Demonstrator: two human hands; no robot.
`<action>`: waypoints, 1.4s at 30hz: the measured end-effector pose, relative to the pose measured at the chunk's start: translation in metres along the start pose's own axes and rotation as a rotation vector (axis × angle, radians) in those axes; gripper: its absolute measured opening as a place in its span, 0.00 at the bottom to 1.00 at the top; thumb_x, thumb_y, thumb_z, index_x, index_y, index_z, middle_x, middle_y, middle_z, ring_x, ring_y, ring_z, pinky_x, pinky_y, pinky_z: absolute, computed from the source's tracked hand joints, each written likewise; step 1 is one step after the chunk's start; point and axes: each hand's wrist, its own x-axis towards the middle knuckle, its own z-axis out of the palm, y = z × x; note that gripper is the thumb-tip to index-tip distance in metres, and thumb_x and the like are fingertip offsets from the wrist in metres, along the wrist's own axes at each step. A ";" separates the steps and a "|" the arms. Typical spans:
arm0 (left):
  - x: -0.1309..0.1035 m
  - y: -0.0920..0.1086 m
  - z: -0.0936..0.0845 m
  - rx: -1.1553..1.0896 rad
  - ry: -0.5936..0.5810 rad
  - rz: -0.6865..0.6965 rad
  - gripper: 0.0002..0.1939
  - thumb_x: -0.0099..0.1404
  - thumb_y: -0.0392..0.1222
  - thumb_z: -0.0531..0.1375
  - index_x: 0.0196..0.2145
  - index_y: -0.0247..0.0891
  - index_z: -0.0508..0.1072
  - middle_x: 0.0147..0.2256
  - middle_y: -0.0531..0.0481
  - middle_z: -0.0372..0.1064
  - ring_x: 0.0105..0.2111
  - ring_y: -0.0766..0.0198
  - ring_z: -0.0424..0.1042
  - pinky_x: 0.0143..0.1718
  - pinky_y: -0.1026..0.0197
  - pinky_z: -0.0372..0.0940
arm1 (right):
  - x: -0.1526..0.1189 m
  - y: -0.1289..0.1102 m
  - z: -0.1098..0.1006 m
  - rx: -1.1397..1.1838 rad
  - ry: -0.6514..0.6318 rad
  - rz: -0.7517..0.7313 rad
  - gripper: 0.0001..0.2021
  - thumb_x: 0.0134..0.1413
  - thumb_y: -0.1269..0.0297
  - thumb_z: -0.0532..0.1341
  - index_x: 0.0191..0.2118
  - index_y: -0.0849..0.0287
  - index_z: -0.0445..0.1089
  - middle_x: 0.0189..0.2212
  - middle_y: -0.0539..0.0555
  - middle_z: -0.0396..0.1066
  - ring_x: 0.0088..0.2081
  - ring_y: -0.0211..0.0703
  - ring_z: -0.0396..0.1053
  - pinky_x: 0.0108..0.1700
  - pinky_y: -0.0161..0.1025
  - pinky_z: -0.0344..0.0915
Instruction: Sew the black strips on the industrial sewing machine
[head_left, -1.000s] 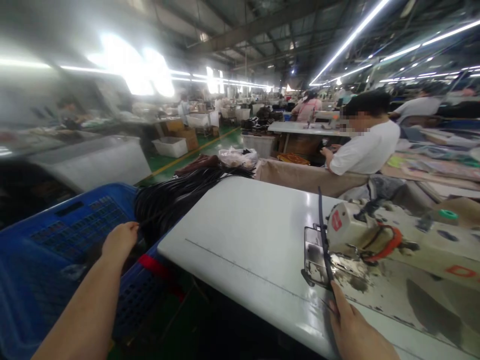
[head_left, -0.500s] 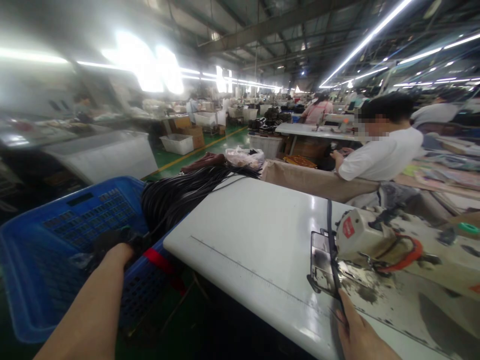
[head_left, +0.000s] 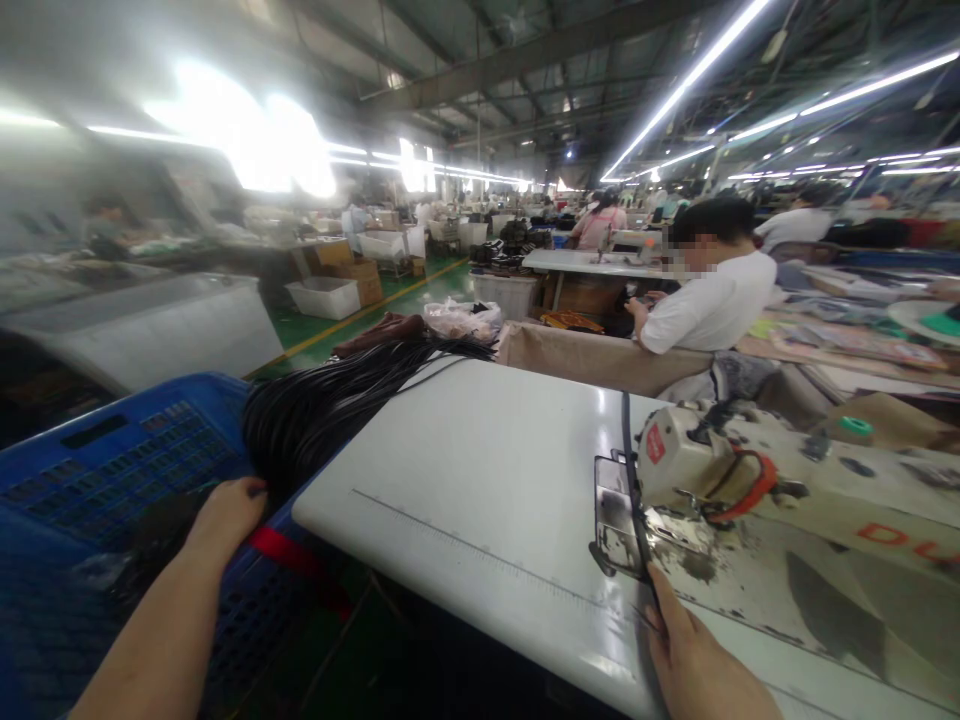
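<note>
My right hand point(head_left: 686, 640) pinches a narrow black strip point(head_left: 643, 540) at the front of the sewing machine point(head_left: 690, 460). The strip runs back from my fingers past the metal plate point(head_left: 613, 515) to the far edge of the white table point(head_left: 480, 450). At the left, my left hand point(head_left: 231, 515) is over the near side of the blue plastic basket point(head_left: 180, 415), its fingers curled. What those fingers hold is hidden. Just beyond them, a thick bundle of long black strips point(head_left: 315, 415) hangs over the basket rim and against the table.
A red band point(head_left: 289, 555) is tied at the basket's side. Dark material point(head_left: 150, 540) lies inside the basket. Behind the table stands a cloth-lined bin point(head_left: 585, 360), with a seated person in a white shirt point(head_left: 712, 300) beyond it. White tubs point(head_left: 326, 298) stand along the aisle.
My left hand has come up from the dark material in the basket towards the black strips. My view has turned right. My right hand still pinches its strip by the machine.
</note>
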 end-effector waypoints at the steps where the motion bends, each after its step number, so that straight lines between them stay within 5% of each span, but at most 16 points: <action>1: 0.000 0.013 -0.001 -0.029 0.051 0.034 0.18 0.60 0.44 0.54 0.38 0.33 0.79 0.43 0.34 0.77 0.49 0.41 0.75 0.54 0.44 0.70 | -0.001 -0.001 -0.001 -0.007 0.006 0.004 0.26 0.72 0.63 0.46 0.70 0.58 0.62 0.43 0.60 0.82 0.30 0.52 0.81 0.31 0.44 0.76; 5: -0.012 0.087 -0.002 -0.202 0.172 0.282 0.18 0.63 0.46 0.51 0.41 0.36 0.77 0.49 0.38 0.75 0.54 0.47 0.72 0.62 0.46 0.65 | -0.001 -0.009 -0.014 -0.021 -0.039 0.027 0.25 0.71 0.65 0.48 0.70 0.60 0.62 0.44 0.60 0.82 0.30 0.50 0.81 0.33 0.42 0.76; 9: -0.043 0.183 0.009 -0.402 0.122 0.517 0.17 0.66 0.47 0.52 0.41 0.39 0.78 0.49 0.41 0.75 0.52 0.50 0.74 0.62 0.47 0.67 | 0.001 -0.017 -0.033 0.005 -0.143 0.054 0.26 0.69 0.70 0.49 0.70 0.61 0.61 0.45 0.60 0.81 0.36 0.50 0.82 0.35 0.41 0.76; 15: -0.141 0.322 0.035 -0.586 -0.148 0.872 0.17 0.72 0.40 0.51 0.49 0.42 0.79 0.54 0.45 0.75 0.58 0.55 0.72 0.64 0.48 0.66 | 0.001 -0.020 -0.039 0.083 -0.181 0.109 0.29 0.66 0.73 0.51 0.71 0.61 0.59 0.47 0.60 0.81 0.39 0.49 0.82 0.38 0.40 0.75; 20: -0.222 0.395 0.034 -0.485 -0.368 1.215 0.25 0.71 0.39 0.58 0.65 0.42 0.67 0.66 0.47 0.64 0.70 0.53 0.58 0.71 0.43 0.56 | -0.002 -0.016 -0.033 0.149 -0.145 0.112 0.32 0.61 0.75 0.54 0.70 0.59 0.61 0.49 0.59 0.80 0.40 0.47 0.82 0.39 0.37 0.74; 23: -0.245 0.417 0.034 -0.428 -0.338 1.290 0.29 0.73 0.45 0.57 0.69 0.41 0.62 0.69 0.45 0.59 0.72 0.50 0.51 0.72 0.41 0.55 | -0.003 -0.016 -0.031 0.185 -0.102 0.087 0.30 0.62 0.74 0.55 0.69 0.58 0.63 0.50 0.60 0.80 0.40 0.48 0.82 0.38 0.37 0.74; 27: -0.252 0.431 0.041 -0.466 -0.236 1.326 0.24 0.76 0.45 0.53 0.67 0.41 0.66 0.65 0.44 0.66 0.71 0.53 0.56 0.71 0.42 0.56 | -0.006 -0.018 -0.035 0.202 -0.077 0.096 0.29 0.63 0.72 0.54 0.69 0.58 0.62 0.49 0.61 0.80 0.38 0.48 0.81 0.38 0.38 0.74; 31: -0.254 0.431 0.046 -0.479 -0.154 1.336 0.21 0.77 0.41 0.51 0.64 0.39 0.69 0.63 0.43 0.68 0.68 0.54 0.62 0.70 0.43 0.58 | -0.010 -0.020 -0.043 0.228 -0.048 0.086 0.28 0.65 0.69 0.55 0.69 0.57 0.61 0.49 0.61 0.80 0.39 0.48 0.81 0.38 0.37 0.73; 38: -0.254 0.425 0.048 -0.344 -0.101 1.384 0.25 0.78 0.45 0.50 0.67 0.33 0.63 0.68 0.40 0.61 0.71 0.51 0.56 0.72 0.44 0.53 | -0.010 -0.022 -0.055 0.360 -0.012 0.136 0.23 0.68 0.60 0.56 0.65 0.59 0.66 0.45 0.60 0.81 0.38 0.50 0.81 0.39 0.39 0.72; 42: -0.254 0.425 0.048 -0.327 -0.080 1.392 0.25 0.78 0.46 0.49 0.67 0.33 0.63 0.68 0.39 0.60 0.71 0.50 0.56 0.72 0.43 0.52 | -0.011 -0.019 -0.054 0.502 0.082 0.196 0.17 0.66 0.63 0.55 0.56 0.55 0.72 0.41 0.55 0.82 0.37 0.46 0.80 0.39 0.37 0.71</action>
